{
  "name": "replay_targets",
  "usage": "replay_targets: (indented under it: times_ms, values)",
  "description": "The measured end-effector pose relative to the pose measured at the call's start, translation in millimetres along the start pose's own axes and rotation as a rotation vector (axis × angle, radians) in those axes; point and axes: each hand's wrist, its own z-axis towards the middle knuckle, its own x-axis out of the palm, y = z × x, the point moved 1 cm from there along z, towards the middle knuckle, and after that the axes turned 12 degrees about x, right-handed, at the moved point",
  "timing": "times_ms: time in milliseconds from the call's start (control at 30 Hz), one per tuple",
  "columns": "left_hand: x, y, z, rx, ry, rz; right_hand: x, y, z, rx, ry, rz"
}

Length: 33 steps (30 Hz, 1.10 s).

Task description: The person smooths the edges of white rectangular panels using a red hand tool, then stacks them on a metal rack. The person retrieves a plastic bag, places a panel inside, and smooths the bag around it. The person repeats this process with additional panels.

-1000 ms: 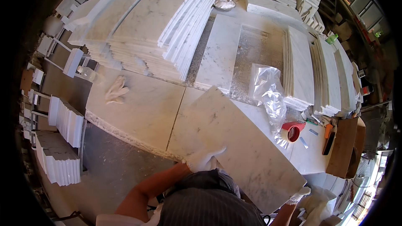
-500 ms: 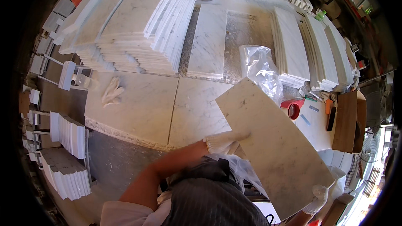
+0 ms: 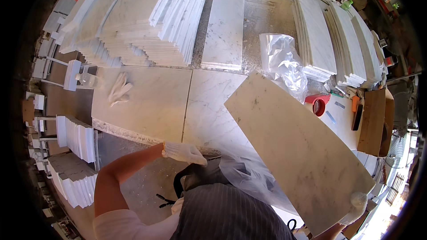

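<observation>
Where slab (image 3: 293,146) ends, right fingers (image 3: 358,202) clasping edge

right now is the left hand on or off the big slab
Off: the gloved left hand is apart from the slab, with clear plastic between them. Only the right hand holds it, at the near end.

Marble slab (image 3: 298,151): I see it pale, grey-veined, long rectangular.
Slab pose: diagonal, far end leftward.
Slab place: right of my view's centre.
</observation>
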Motion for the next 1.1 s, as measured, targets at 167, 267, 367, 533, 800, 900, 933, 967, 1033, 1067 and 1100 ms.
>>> replay_targets:
  times_ms: [167, 267, 367, 533, 800, 900, 933, 967, 1033, 1067, 1100]
  values:
    - [22.2, 46.7, 61.2, 0.609, -0.63, -0.602, 26.1, 1.0, 17.3, 0.016, 0.113, 0.027]
    - [25.1, 19.7, 76.2, 0.809, -0.712, -0.898, 49.1, -14.0, 25.8, 0.068, 0.182, 0.077]
    - [35.4, -26.9, 70.5, 0.863, -0.715, -1.668, 80.0, -29.6, 37.8, 0.162, 0.259, 0.149]
    - [48.5, -15.1, 70.8, 0.571, -0.848, -1.836, 122.3, -64.4, 84.5, 0.483, 0.404, 0.474]
    - [48.1, -15.4, 59.6, 0.521, -1.002, -1.794, 189.2, -95.8, 142.6, 0.66, 0.206, 0.442]
    - [53.5, 5.5, 66.7, 0.562, -0.946, -1.912, 157.6, -86.8, 155.9, 0.58, 0.37, 0.35]
    - [53.0, 5.7, 68.8, 0.545, -0.994, -1.882, 136.0, -85.8, 161.5, 0.535, 0.492, 0.326]
    - [53.5, 7.7, 69.4, 0.534, -1.055, -1.854, 126.3, -75.9, 160.8, 0.465, 0.346, 0.205]
    - [54.7, 16.2, 69.0, 0.533, -1.127, -1.809, 86.3, -60.5, 164.2, 0.285, 0.334, 0.337]
    - [55.5, 27.4, 72.2, 0.545, -1.147, -1.79, 74.8, -48.4, 154.5, 0.193, 0.207, 0.408]
    - [52.7, 33.7, 73.2, 0.557, -1.156, -1.77, 48.5, -42.3, 152.9, 0.164, 0.467, 0.592]
